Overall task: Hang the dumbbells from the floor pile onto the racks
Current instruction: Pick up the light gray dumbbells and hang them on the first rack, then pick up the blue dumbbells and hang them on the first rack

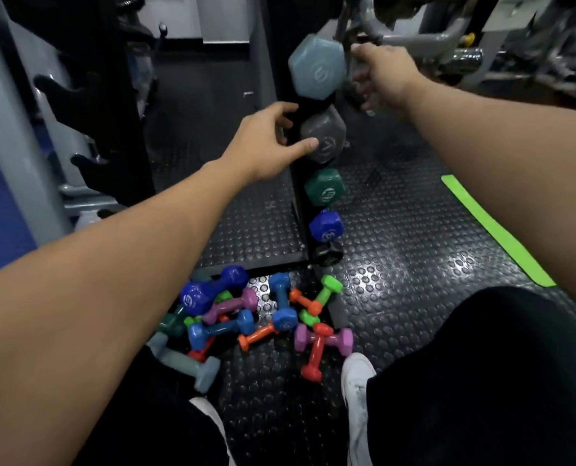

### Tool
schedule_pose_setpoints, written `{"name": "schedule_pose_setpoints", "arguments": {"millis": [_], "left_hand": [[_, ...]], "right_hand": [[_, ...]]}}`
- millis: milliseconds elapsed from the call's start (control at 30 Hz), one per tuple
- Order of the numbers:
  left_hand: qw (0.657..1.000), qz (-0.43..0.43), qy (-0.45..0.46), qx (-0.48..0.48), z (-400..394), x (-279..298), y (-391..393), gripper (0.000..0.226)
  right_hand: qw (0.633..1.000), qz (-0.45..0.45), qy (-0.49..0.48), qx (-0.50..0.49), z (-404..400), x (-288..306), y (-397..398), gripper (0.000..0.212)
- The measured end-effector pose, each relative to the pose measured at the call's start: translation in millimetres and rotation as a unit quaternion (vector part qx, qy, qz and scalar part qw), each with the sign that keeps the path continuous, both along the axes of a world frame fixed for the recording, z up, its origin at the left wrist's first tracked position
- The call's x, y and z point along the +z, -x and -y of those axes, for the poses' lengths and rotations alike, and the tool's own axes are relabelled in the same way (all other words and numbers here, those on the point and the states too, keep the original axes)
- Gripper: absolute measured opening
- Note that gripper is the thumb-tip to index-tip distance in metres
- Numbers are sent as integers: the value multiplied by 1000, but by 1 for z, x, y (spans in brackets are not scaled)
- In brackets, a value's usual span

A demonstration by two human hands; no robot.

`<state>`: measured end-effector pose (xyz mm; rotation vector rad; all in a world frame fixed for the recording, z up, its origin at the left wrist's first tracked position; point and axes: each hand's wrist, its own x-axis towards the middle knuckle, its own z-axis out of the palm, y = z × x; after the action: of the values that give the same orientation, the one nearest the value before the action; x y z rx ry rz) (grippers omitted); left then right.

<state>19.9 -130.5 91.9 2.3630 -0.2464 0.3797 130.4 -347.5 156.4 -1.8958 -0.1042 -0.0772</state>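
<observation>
**Both hands at the rack, the floor pile untouched**

Thumb and forefinger of the left hand (266,142) were spread apart, the thumb tip pressing the end face of the grey dumbbell (323,136) hung second from the top of the black rack (296,183). That face carried a pale ring with what looked like a 7. The right hand (385,74) reached farther and to the right, behind the pale blue dumbbell (316,65) on the top peg; its fingers curled loosely and were blurred, so whether they held anything could not be told.

Five dumbbells hung one below another, each pointing its hexagonal end toward the camera with its long axis running away into the rack: pale blue, grey, a green dumbbell (323,187), a dark blue dumbbell (326,226) and a small black dumbbell (328,254) at the bottom. Ring marks showed on the upper four, the digits too soft to read.

Nearer, the floor pile (256,321) lay on the studded rubber floor (414,264): blue, purple, orange, lime and pale grey-blue dumbbells crossed at all angles, one large blue head showing a ring mark. White shoes (357,375) stood just beside the pile. A lime green strip (494,230) ran along the floor at right.
</observation>
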Motion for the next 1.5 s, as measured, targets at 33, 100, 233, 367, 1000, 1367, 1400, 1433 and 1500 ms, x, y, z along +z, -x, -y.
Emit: {"name": "schedule_pose_setpoints", "arguments": {"millis": [33, 100, 233, 367, 1000, 1367, 1400, 1433, 1500], "left_hand": [[1000, -6, 0, -6, 1, -4, -1, 81], [1000, -18, -2, -14, -1, -12, -2, 79], [999, -46, -17, -10, -13, -24, 0, 74], [996, -92, -20, -1, -32, -39, 5, 63], [965, -257, -58, 2, -85, -132, 25, 51], [944, -325, -56, 31, -113, -195, 46, 45], [940, -334, -53, 32, -111, -203, 46, 45], [937, -345, -50, 30, -108, -210, 46, 45], [929, -366, -51, 23, -101, -227, 39, 46]], "right_hand": [[1000, -1, 1, -11, 5, -6, 2, 31], [1000, -7, 0, -23, 11, -21, 6, 25], [998, -25, -7, -53, 19, -54, 17, 22], [996, -51, -18, -77, 22, -95, 24, 19], [963, -198, -101, -150, -16, -271, 85, 12], [950, -295, -61, -84, -61, -335, 120, 15], [948, -304, -57, -81, -64, -341, 122, 15], [944, -316, -55, -79, -67, -346, 125, 14], [936, -337, -65, -81, -73, -358, 129, 13]]}}
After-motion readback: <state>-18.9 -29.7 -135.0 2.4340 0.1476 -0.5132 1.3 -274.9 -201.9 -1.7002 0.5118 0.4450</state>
